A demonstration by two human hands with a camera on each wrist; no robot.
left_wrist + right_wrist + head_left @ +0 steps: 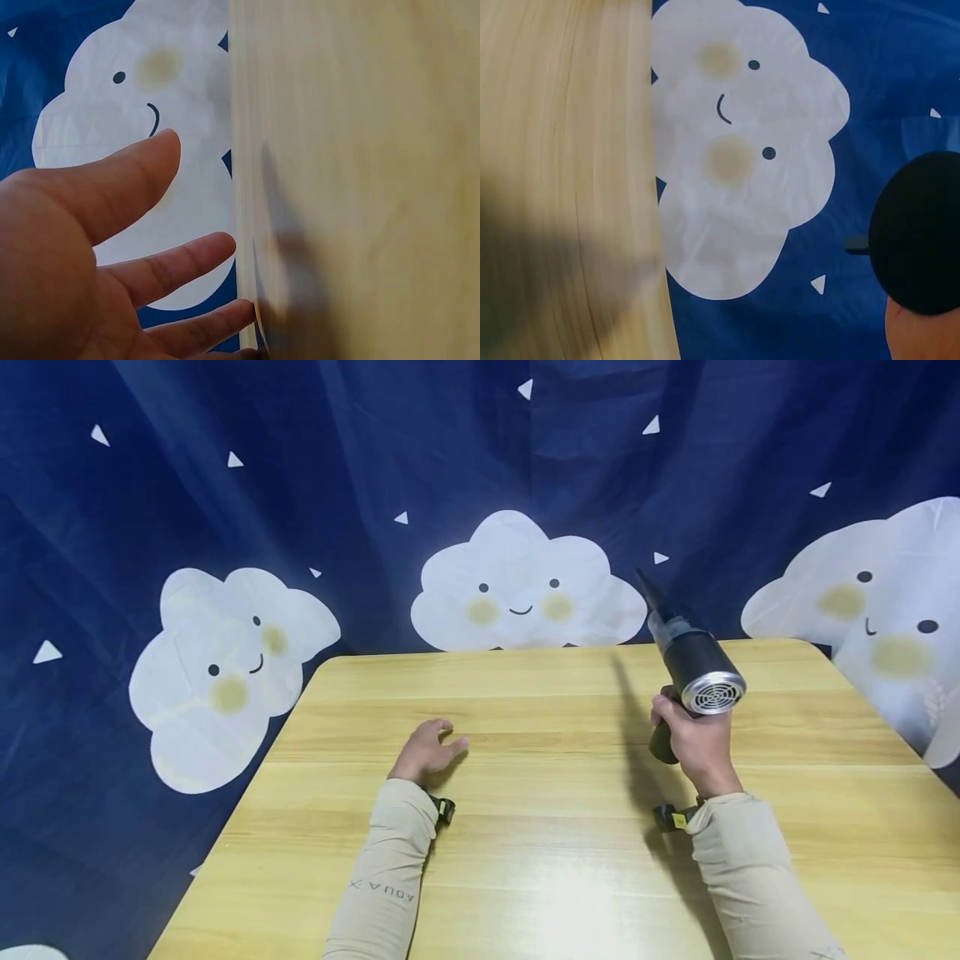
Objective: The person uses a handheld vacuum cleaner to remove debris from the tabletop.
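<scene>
My right hand grips the black handle of a handheld air duster above the right side of the table. Its narrow black nozzle points away toward the curtain and slightly left, while the round silver vent faces back toward me. In the right wrist view, the handle's black round end covers much of that hand. Holding nothing, my left hand hovers near the middle of the table, thumb and fingers spread apart, as the left wrist view also shows.
Under both arms lies a light wood table with rounded far corners. A dark blue curtain printed with white smiling clouds and small triangles hangs right behind it. The duster's shadow falls on the tabletop left of the right hand.
</scene>
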